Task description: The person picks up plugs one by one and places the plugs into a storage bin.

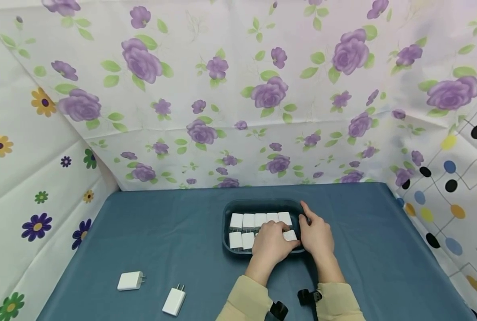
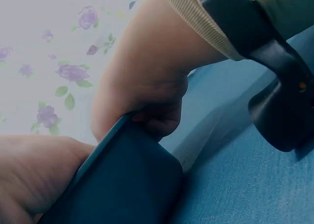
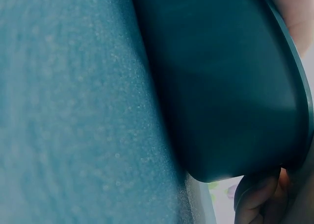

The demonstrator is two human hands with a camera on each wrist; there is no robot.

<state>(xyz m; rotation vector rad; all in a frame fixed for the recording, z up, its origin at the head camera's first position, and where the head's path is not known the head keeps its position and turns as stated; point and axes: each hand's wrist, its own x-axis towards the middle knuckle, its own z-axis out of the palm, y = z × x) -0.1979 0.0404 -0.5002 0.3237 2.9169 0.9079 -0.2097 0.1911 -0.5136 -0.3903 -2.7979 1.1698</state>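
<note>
A dark blue rectangular tray point(image 1: 227, 227) holds two rows of white plug chargers point(image 1: 248, 221). My left hand point(image 1: 272, 243) reaches over the near wall into the front row's right part. Its index finger and thumb pinch a white charger point(image 1: 289, 235) at the row's right end; the other fingers hide chargers beneath. With the thumb at the rim and fingers curled along the outer wall, my right hand point(image 1: 318, 234) grips the tray's right end. The left wrist view shows the right hand point(image 2: 147, 87) at the tray corner, and the left hand point(image 2: 39, 170) over the rim.
Two more white chargers lie on the blue cloth at the front left: one charger point(image 1: 129, 281) on its side with prongs pointing right, another charger point(image 1: 174, 302) nearer with prongs pointing away. Floral sheets point(image 1: 202, 89) hang behind and at the sides of the table point(image 1: 162, 232).
</note>
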